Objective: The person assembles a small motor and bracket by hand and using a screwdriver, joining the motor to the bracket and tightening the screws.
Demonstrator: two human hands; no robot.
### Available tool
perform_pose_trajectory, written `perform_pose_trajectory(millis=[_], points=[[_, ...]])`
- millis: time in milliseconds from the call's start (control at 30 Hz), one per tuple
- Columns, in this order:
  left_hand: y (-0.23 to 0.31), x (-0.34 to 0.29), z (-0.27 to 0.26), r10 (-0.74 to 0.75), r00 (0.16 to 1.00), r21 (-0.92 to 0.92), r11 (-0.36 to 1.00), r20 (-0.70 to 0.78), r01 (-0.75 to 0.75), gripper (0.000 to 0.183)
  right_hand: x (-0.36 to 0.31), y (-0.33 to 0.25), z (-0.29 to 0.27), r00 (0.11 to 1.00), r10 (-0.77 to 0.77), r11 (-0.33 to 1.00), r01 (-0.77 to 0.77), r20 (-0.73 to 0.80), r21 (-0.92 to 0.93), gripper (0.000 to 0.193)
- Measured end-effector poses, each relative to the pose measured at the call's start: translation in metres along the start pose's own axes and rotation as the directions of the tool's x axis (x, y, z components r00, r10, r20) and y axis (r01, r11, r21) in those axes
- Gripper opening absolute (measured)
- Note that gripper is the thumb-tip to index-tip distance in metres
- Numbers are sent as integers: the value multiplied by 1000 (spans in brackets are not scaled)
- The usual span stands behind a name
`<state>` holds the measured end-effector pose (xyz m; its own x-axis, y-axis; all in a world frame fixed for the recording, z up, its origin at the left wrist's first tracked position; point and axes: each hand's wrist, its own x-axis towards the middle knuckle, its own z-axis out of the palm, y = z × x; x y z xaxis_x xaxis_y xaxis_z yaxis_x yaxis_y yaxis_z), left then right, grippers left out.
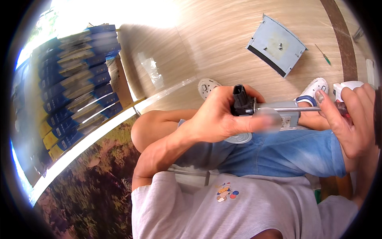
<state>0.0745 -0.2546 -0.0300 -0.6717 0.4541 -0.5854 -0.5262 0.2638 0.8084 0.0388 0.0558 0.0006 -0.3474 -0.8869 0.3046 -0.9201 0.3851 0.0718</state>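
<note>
Grey motor part [278, 113], black connector [240, 104] at its 9 o'clock end. Screwdriver [342, 109]: red handle, silver shaft. Blue denim shorts [278, 153]. Grey-blue metal case [276, 44] at 12 o'clock; green-handled small screwdriver [323, 55] at its 3 o'clock. Blue-yellow stacked boxes [75, 83] at 9 o'clock. Pale wood-grain floor [215, 36].

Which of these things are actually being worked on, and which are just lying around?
In use:
- grey metal part with a black connector, gripped by the left hand
- screwdriver, held by the right hand, its shaft laid along the part

Lying about:
- grey metal casing on the floor
- small green screwdriver
- stacked blue boxes
</note>
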Motion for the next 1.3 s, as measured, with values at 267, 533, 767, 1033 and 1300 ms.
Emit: perform_pose_trajectory(millis=[267,533,767,1033,1300], points=[[4,0,-2,-198,980,80,977,18,196,48,2,-24,7,995,90,995,-87,52,-55,15],[1,-5,-3,-73,997,225,972,5,70,45,-15,-33,20,841,324,672,-526,433,521,20],[-5,-7,1,-19,996,280,960,84,-5,44,-10,-21,19,654,148,118,-757,742,643,36],[-1,-9,-10,45,999,410,912,-29,-30,45,9,-28,27,913,242,709,-398,330,583,20],[3,-4,-8,66,998,412,910,-15,-54,47,12,-52,26,945,327,915,-318,4,249,23]])
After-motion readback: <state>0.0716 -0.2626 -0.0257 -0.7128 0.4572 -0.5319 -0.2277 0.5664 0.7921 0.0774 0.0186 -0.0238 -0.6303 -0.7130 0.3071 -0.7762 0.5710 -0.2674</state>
